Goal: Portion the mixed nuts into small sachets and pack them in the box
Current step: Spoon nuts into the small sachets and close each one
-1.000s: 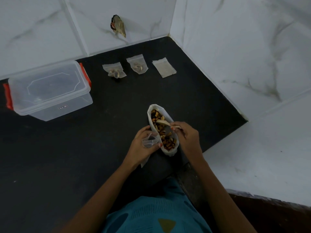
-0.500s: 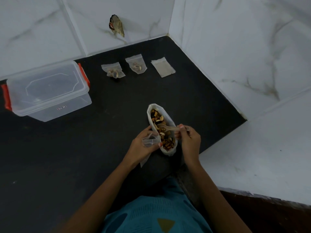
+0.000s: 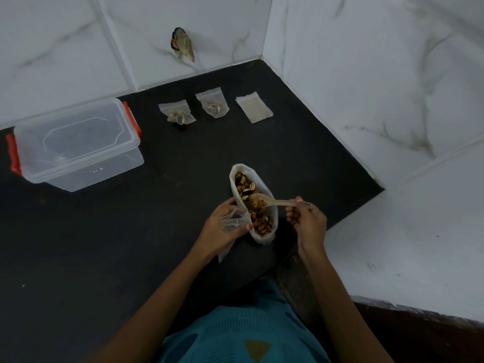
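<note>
Two hands meet over an open bag (image 3: 264, 238) of mixed nuts (image 3: 258, 217) that stands on the dark surface (image 3: 104, 244), close to its near right edge. The left hand (image 3: 222, 231) has its thumb and fingers curled round a small clear sachet (image 3: 232, 219), which looks empty, and holds it just beside the bag's left wall. The right hand (image 3: 307, 221) pinches the end of a pale plastic spoon (image 3: 275, 203) between thumb and fingertips, its other fingers curled loosely beneath. The spoon lies nearly level, with its handle pointing right and its bowl over the nuts in the mouth of the bag; whether the bowl carries any nuts I cannot tell. Far from the hands, three more sachets lie in a row on the surface near the tiled wall (image 3: 52, 48): the left sachet (image 3: 176, 115) and the middle sachet (image 3: 212, 106) each hold a few nuts, while the right sachet (image 3: 254, 107) lies flat and looks empty. At the far left, well apart from the bag, stands the clear plastic box (image 3: 76, 145) with its lid on and a red clip (image 3: 132, 123) at each end. A small dark thing (image 3: 182, 47) hangs on the wall above the sachets; what it is I cannot tell. The person's teal garment (image 3: 235, 336) fills the near edge of the view.
</note>
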`<state>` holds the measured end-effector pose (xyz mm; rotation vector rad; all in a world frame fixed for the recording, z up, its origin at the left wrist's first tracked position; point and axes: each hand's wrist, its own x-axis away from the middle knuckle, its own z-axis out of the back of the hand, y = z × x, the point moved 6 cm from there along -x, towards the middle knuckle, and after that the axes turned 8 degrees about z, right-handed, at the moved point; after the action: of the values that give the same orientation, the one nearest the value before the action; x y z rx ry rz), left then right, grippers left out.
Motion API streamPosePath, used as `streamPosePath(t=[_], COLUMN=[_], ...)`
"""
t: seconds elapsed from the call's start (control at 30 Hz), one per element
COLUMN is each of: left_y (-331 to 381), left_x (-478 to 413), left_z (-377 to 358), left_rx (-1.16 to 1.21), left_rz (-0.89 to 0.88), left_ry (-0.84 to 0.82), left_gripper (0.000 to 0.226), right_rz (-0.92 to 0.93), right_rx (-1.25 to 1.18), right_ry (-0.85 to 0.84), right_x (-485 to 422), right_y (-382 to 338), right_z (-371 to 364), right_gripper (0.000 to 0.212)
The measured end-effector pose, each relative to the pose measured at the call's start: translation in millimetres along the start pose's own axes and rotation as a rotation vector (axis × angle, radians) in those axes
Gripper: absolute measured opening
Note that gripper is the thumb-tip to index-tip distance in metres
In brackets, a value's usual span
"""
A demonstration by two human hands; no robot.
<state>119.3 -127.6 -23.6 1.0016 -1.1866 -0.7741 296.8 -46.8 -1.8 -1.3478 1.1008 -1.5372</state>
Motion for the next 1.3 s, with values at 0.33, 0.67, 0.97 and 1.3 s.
streamPosePath(t=[0.33,0.67,0.97,1.3], left_y=[6.9,23.0,37.5,51.5], left_x=[7.1,7.4,12.1,22.8], left_z=[9.4,0.9,-4.4,-2.0], left_rx=[-0.094,-0.201,-0.100,-0.136], left_rz=[-0.087,-0.110,-0.166,-0.212], left_ry=[0.162,0.238,0.254,0.291], left_gripper=[0.055,0.065,0.062,0.059], right_rz=[0.050,0.124,0.693,1.000], right_rx=[-0.003,-0.131,0.311,0.567], right_ry=[0.015,-0.154,-0.300,-0.569], right_x=[5.0,36.3,72.1,99.9], right_y=[-15.0,-64.2,-93.9,-94.7], right_z=[12.6,0.1,-24.7,-49.4], right_gripper=[0.018,0.018,0.011,0.033])
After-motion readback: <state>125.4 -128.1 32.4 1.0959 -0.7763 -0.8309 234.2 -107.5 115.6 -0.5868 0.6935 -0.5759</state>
